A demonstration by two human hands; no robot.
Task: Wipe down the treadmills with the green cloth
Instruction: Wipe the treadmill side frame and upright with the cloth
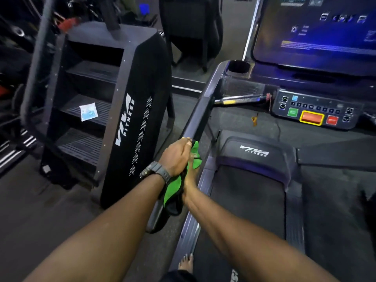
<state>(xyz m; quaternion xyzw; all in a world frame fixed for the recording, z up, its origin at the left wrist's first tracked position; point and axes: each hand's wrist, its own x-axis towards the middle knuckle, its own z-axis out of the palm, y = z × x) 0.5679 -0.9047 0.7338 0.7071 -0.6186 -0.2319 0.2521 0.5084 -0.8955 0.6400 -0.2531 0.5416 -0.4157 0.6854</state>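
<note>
I stand on a black treadmill (pixel 254 202) and face its console (pixel 317 110). Its left handrail (pixel 200 110) runs from the console down towards me. The green cloth (pixel 174 187) is wrapped around the handrail near its lower end. My left hand (pixel 177 155), with a dark watch on the wrist, grips the cloth and the rail from the left. My right hand (pixel 190 181) holds the cloth from the right side, mostly hidden behind it. Both hands press the cloth against the rail.
A black stair-climber machine (pixel 114 110) stands close on the left, with a small white packet (pixel 88 114) on one step. A lit screen (pixel 317 29) rises above the console. A cup holder (pixel 239 67) sits at the rail's top. My bare foot (pixel 185 263) rests on the treadmill's side rail.
</note>
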